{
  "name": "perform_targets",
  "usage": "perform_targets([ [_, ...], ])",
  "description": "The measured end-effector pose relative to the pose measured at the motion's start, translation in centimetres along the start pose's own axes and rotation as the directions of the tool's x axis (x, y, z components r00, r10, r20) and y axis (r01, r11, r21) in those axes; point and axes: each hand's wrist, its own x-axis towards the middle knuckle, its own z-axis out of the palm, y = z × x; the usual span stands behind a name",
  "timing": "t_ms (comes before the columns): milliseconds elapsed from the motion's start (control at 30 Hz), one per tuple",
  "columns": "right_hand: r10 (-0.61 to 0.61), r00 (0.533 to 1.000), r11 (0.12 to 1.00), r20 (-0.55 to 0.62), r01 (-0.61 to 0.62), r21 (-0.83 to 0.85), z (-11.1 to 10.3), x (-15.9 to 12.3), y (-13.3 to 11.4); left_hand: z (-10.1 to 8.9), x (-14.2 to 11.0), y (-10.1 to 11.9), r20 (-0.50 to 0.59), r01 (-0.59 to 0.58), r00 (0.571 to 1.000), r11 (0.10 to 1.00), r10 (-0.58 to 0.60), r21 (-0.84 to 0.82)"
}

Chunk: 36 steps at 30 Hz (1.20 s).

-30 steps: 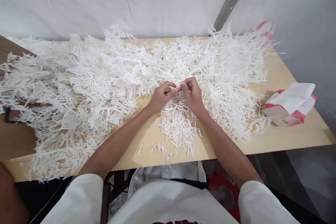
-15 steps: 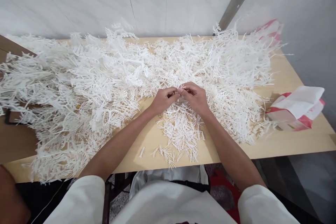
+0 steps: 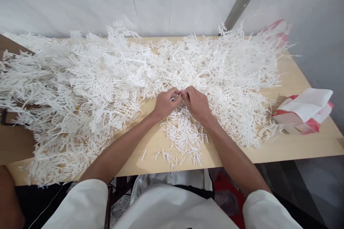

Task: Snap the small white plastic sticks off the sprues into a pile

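My left hand [image 3: 167, 103] and my right hand [image 3: 197, 103] meet fingertip to fingertip over the middle of the table. Thumb and forefinger are pinched together on each. Whatever lies between the fingertips is too small and hidden to name. Just below my hands is a small heap of short white branching plastic-looking sprigs [image 3: 184, 139]. Around and beyond them spreads a wide pile of longer white branching pieces [image 3: 236, 78], and more of these strands [image 3: 88, 86] lie thickly on the left.
A pink-and-white tissue packet [image 3: 302, 111] with a raised tissue stands at the right of the wooden table [image 3: 292, 146]. Another pink-and-white packet [image 3: 279, 30] is at the back right. Cardboard [image 3: 16, 139] borders the left side. Behind rises a tiled wall [image 3: 153, 10] with a metal post [image 3: 244, 0].
My right hand has turned so its fingers point more inward, and its fingertips have shifted slightly left and down. The white bits seen at the fingertips before are now hidden.
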Motion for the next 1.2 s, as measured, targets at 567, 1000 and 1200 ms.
perform_targets([
  [567,-0.067,0.998,0.995,-0.02,0.066,-0.073,0.9,0.4,0.2,0.7,-0.4,0.4,-0.115,0.108,0.988,0.992,-0.1,0.064],
  [1000,-0.022,0.993,0.999,-0.114,0.027,0.043,0.7,0.0,0.4,0.7,-0.3,0.2,-0.087,0.022,0.996,0.998,-0.028,-0.06],
  [1200,0.078,0.996,0.976,-0.052,-0.065,0.208,0.4,-0.1,0.5,0.5,-0.2,0.0,-0.065,0.001,0.998,0.99,-0.01,-0.14],
])
